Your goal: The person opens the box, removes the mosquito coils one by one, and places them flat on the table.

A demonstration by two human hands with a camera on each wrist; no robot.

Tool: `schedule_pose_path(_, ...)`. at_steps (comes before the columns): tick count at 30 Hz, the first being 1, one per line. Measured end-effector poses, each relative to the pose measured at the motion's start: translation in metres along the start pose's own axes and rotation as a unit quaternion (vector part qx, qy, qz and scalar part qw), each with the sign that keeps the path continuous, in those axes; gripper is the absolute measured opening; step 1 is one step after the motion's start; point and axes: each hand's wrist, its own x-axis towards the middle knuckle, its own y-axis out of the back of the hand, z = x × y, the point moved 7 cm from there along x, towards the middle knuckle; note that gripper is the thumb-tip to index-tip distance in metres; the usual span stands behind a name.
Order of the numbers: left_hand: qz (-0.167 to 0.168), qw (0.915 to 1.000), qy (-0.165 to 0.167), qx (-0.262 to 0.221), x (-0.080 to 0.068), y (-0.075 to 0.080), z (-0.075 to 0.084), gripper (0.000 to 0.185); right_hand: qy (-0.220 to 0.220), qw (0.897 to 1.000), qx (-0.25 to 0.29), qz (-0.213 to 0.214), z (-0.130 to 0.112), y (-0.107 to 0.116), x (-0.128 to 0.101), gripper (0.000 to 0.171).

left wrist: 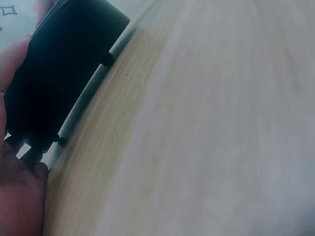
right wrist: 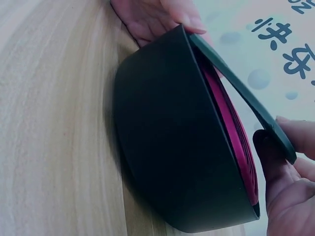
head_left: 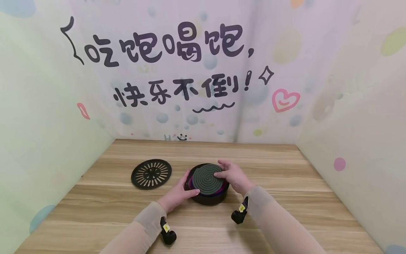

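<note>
A dark green mosquito coil (head_left: 207, 180) lies tilted over the mouth of a round black box (head_left: 209, 200) on the table. My right hand (head_left: 236, 178) pinches the coil's right edge between thumb and fingers; in the right wrist view that edge is raised above the rim. Around the box's left side, my left hand (head_left: 177, 195) grips the wall, its thumb (right wrist: 189, 17) at the rim near the coil's lower edge. Under the coil shows a magenta layer (right wrist: 224, 113) inside the box. Short feet (left wrist: 107, 59) stick out from the box's underside.
To the left lies a round black slotted lid (head_left: 160, 179) with a dark piece at its centre. The wooden table (head_left: 269, 165) meets a printed back wall (head_left: 203, 120) and side walls. A small black camera (head_left: 168, 237) hangs below each wrist.
</note>
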Motion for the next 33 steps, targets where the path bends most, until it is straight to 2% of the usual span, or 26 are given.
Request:
schedule_pose_path(6, 0.000, 1.0000, 0.001, 0.001, 0.001, 0.001, -0.001, 0.101, -0.006, 1.000, 0.022, -0.007, 0.000, -0.001, 0.001, 0.060)
schedule_pose_path(12, 0.000, 1.0000, 0.001, 0.002, 0.002, 0.001, -0.001, 0.102, -0.010, 1.000, 0.016, -0.006, 0.002, 0.000, 0.002, 0.059)
schedule_pose_path(19, -0.001, 1.0000, 0.004, 0.001, 0.001, 0.001, -0.001, 0.102, -0.021, 0.997, 0.061, -0.049, 0.000, -0.008, -0.003, 0.064)
schedule_pose_path(23, -0.003, 1.0000, -0.005, 0.000, 0.001, 0.001, -0.001, 0.100, -0.024, 0.995, 0.081, -0.062, 0.001, -0.011, -0.005, 0.066)
schedule_pose_path(33, -0.010, 0.9998, -0.014, -0.005, -0.001, 0.001, -0.001, 0.099, -0.029, 0.993, 0.101, -0.055, 0.003, -0.009, -0.007, 0.062)
